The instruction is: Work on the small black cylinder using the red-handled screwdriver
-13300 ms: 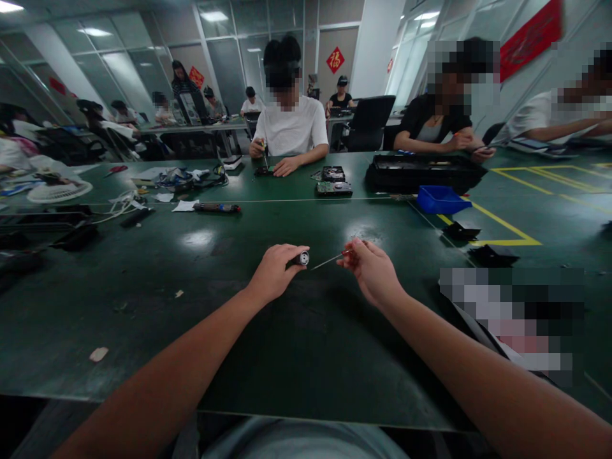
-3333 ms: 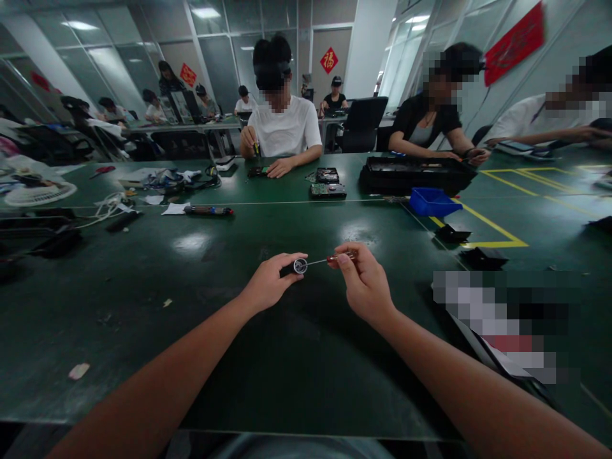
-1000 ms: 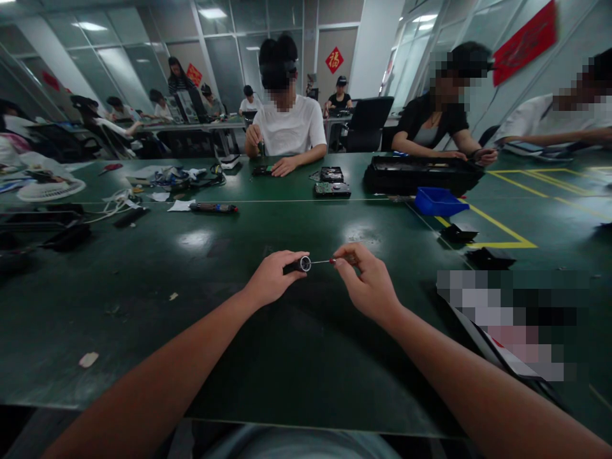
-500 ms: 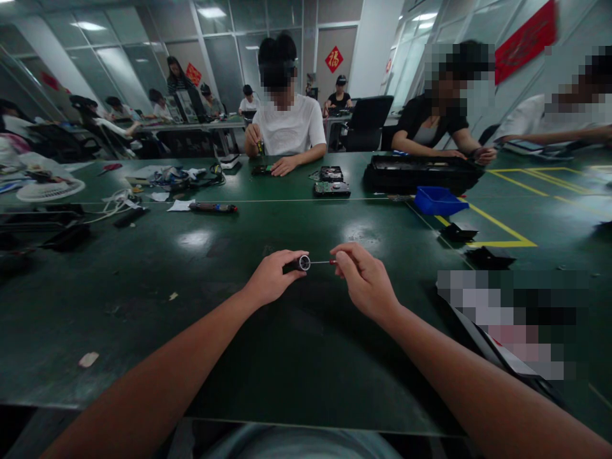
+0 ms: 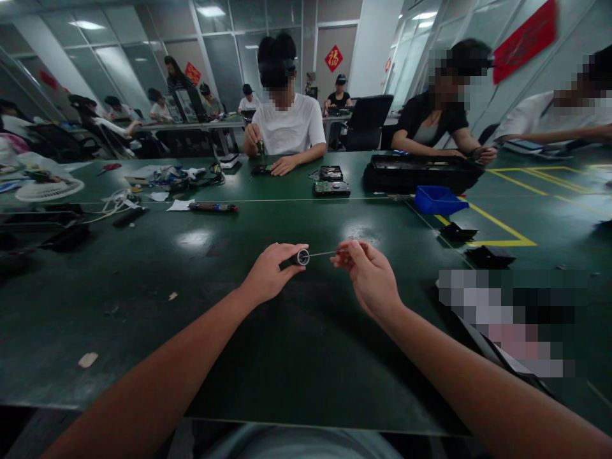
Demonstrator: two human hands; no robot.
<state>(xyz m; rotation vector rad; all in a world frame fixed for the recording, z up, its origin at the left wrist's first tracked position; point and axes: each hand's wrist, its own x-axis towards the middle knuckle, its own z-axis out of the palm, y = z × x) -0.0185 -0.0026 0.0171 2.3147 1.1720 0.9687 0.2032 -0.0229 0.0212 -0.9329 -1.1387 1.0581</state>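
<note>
My left hand point(image 5: 270, 275) is closed around a small black cylinder with a silver ring at its open end point(image 5: 303, 257). That ringed end faces right and toward me. In my right hand point(image 5: 370, 274) is a screwdriver point(image 5: 322, 254) with a thin metal shaft and a reddish handle, mostly covered by my fingers. The shaft points left, and its tip reaches the ringed end; how far in it goes I cannot tell. Both hands are held over the green table point(image 5: 268, 370).
Across the table a person in a white shirt point(image 5: 289, 124) handles a circuit board. Hard drives point(image 5: 332, 189), a blue bin point(image 5: 438, 201) and a long black casing point(image 5: 423, 173) lie ahead. A marker-like tool point(image 5: 213, 207) and cables point(image 5: 115, 203) are on the left.
My right hand has shifted slightly, and its end of the screwdriver is raised, so the shaft now slants. My left hand has tilted the cylinder a little and moved slightly up.
</note>
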